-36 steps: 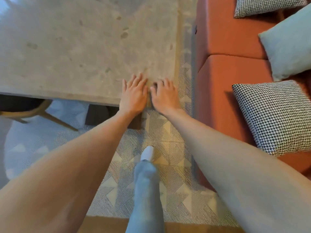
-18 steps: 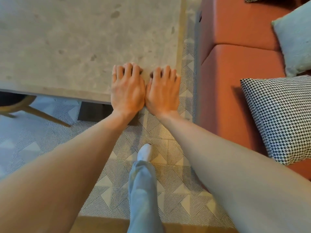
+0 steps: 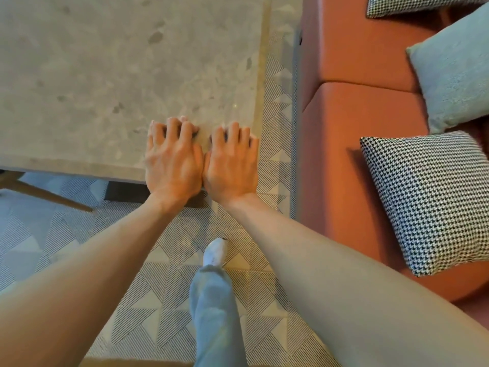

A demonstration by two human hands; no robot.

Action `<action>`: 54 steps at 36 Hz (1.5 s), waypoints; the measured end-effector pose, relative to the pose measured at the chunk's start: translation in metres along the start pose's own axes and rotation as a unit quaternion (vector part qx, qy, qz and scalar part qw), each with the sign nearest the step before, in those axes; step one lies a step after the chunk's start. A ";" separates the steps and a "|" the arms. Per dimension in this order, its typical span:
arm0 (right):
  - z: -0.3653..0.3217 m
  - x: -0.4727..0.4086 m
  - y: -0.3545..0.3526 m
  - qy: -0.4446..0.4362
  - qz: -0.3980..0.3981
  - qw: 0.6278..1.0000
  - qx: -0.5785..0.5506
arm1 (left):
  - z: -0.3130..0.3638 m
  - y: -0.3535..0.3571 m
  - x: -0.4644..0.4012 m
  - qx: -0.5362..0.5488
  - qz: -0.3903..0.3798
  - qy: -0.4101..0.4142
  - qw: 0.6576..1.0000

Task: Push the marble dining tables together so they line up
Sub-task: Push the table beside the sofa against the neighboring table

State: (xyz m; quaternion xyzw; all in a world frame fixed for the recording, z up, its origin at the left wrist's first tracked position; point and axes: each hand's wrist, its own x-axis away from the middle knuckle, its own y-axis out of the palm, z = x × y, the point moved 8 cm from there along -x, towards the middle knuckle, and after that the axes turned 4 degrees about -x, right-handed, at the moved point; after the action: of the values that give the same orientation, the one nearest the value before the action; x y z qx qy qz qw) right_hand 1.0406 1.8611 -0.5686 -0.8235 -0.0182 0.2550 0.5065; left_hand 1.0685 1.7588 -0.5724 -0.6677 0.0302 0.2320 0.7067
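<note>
A grey speckled marble dining table (image 3: 105, 75) fills the upper left. Its near right corner is under my hands. My left hand (image 3: 173, 161) and my right hand (image 3: 231, 162) lie side by side, palms down on that corner, with the fingers bent and spread on the top and the heels of the hands over the near edge. Neither hand grips anything. Only this one table is in view.
An orange sofa (image 3: 352, 128) stands close to the table's right edge, with a houndstooth cushion (image 3: 431, 200) and a pale green cushion (image 3: 455, 72). A patterned rug (image 3: 164, 287) covers the floor. A wooden chair leg (image 3: 45, 193) shows under the table at left. My leg and white shoe (image 3: 215, 251) are below.
My hands have pressed further onto the table corner and their fingers have curled. The view has come closer to the table, and my foot has stepped forward.
</note>
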 end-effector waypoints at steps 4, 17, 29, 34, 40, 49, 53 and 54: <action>-0.003 0.001 -0.004 0.000 0.018 0.999 -0.030 | 0.000 -0.001 0.001 0.003 -0.006 -0.007 1.000; 0.018 -0.086 -0.001 0.061 -0.307 0.949 -0.029 | 0.000 -0.017 -0.057 0.098 -0.179 -0.179 0.963; 0.016 -0.244 -0.064 0.277 -0.288 0.810 -0.430 | 0.047 -0.068 -0.192 0.598 -0.121 -0.434 0.663; 0.001 -0.282 -0.069 0.232 -0.324 0.763 -0.508 | 0.030 -0.099 -0.210 0.608 -0.016 -0.455 0.651; -0.012 -0.296 -0.071 0.201 -0.393 0.743 -0.504 | -0.002 -0.126 -0.187 0.576 0.059 -0.513 0.634; -0.046 -0.282 -0.036 0.176 -0.470 0.737 -0.454 | -0.037 -0.125 -0.143 0.577 0.122 -0.560 0.582; -0.056 -0.270 -0.025 0.176 -0.493 0.726 -0.446 | -0.029 -0.100 -0.135 0.599 0.122 -0.574 0.545; -0.056 -0.267 -0.024 0.173 -0.500 0.725 -0.440 | -0.024 -0.095 -0.133 0.602 0.121 -0.578 0.538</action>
State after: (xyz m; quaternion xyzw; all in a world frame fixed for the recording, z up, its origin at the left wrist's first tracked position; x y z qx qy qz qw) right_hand 0.8380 1.7500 -0.4208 -0.8552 -0.4497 -0.2191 0.1356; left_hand 0.9911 1.6976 -0.4398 0.2041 -0.1722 0.5780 0.7711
